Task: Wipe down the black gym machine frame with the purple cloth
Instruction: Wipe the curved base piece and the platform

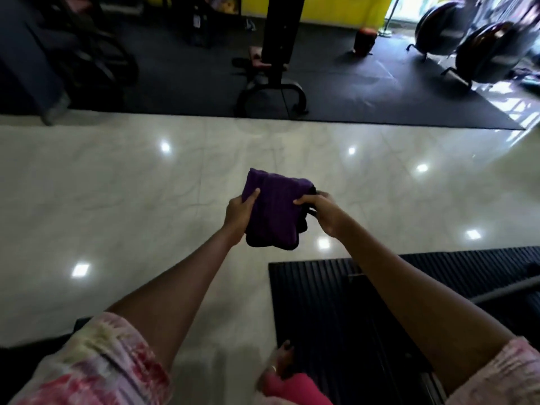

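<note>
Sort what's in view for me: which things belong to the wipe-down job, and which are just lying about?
Belongs to the job:
- purple cloth, folded, held by the left hand and the right hand
- black weight bench frame across the tiled floor, probably the machine to wipe

Just lying about:
- ribbed black mat
- exercise bikes
- red pot-like object

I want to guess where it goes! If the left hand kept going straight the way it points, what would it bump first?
The left hand already holds the purple cloth. Beyond that, probably the shiny floor, then maybe the black gym machine frame; depth is unclear.
</note>
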### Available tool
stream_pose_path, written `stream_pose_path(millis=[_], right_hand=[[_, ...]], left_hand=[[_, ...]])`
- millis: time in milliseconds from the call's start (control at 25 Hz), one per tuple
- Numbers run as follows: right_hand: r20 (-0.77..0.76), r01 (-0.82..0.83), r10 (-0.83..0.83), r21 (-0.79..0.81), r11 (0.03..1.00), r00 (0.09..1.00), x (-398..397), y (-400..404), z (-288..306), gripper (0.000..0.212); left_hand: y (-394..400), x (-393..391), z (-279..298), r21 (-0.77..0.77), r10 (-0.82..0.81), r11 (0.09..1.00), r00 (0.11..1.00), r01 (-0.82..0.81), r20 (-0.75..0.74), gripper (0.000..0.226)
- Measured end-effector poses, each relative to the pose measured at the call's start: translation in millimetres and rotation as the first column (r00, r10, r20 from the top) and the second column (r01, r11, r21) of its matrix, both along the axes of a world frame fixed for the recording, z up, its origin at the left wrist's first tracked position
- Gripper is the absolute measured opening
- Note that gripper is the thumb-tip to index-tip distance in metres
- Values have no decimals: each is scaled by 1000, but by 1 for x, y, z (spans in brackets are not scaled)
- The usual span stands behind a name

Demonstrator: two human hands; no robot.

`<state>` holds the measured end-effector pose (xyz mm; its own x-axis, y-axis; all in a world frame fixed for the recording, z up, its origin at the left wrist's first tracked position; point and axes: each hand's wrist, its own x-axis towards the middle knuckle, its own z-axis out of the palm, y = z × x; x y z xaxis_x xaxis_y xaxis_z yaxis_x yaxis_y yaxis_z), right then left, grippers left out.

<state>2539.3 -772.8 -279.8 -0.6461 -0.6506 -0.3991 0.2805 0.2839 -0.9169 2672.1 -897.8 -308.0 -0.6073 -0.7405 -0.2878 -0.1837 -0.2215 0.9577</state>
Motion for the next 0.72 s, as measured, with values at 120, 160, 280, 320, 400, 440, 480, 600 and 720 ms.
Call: stream_pose_path(millis=[120,160,280,320,400,440,480,600,720], right_hand=[[-133,-9,-2,-82,997,991,-74,-37,20,29],[-164,-8,-8,-102,995,986,-99,-49,28,34],[-171,-61,37,-141,988,985,-158,-74,48,46],[-177,-88,61,-146,985,982,-173,-81,52,47],[-234,-119,84,-140,983,969,-207,-95,64,47],[-273,-111,71,-132,985,959,-224,-102,69,46],[-331,-94,51,-116,989,942,-240,-108,72,42],[-580,-49,23,-29,998,814,-293,-132,81,32],[-679,-57,39,-5,998,733,-355,-163,87,35]], left_hand=[[-37,-67,25,-153,-16,988,998,7,-55,21],[-47,-90,34,-201,-30,980,997,15,-72,20],[-74,-150,55,-296,-20,955,998,1,-62,21],[-81,-166,61,-323,-18,947,998,-3,-63,20],[-97,-203,71,-341,-13,940,998,-11,-69,20],[-105,-219,76,-338,-14,941,998,-9,-66,20],[-113,-234,80,-340,-25,941,998,3,-58,20],[-144,-284,86,-357,-81,932,995,57,-54,22],[-188,-343,86,-362,-135,928,986,91,-98,20]])
